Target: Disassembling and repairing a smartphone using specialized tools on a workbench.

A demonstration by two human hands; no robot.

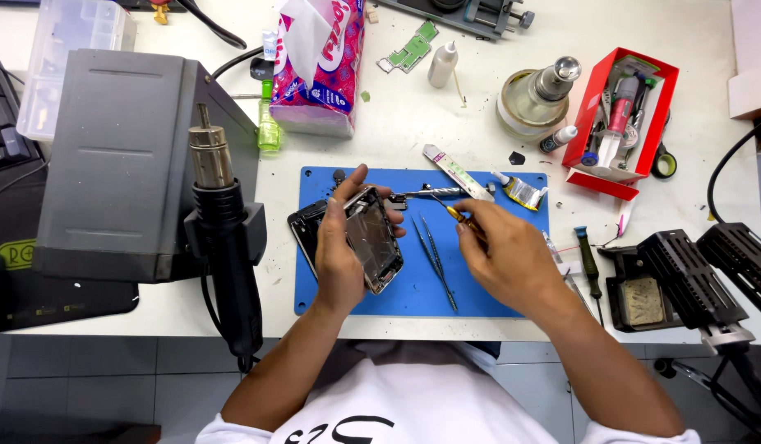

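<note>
Holding an opened phone frame [374,238] upright on its edge over the blue mat [495,300], the left hand [341,255] wraps around the frame's back, thumb up near its top corner and fingers curled on the far side. Just left of it, partly hidden behind the hand, a dark phone panel [302,228] lies flat on the mat. The right hand [505,255] is pressed together around a small screwdriver with a yellow grip [456,214], its thin shaft pointing up-left toward the frame's top end; whether the tip touches the frame cannot be told. Between the 2 hands, 1 pair of tweezers [435,261] lies on the mat, points toward the far edge. A glue tube [522,192] and a flat white strip [456,171] rest at the mat's far edge. On the white desk [430,107], a hot-air gun [223,238] sits in its holder on the left beside a grey station box [117,164], and a red tray of tools [620,115] stands far right
</note>
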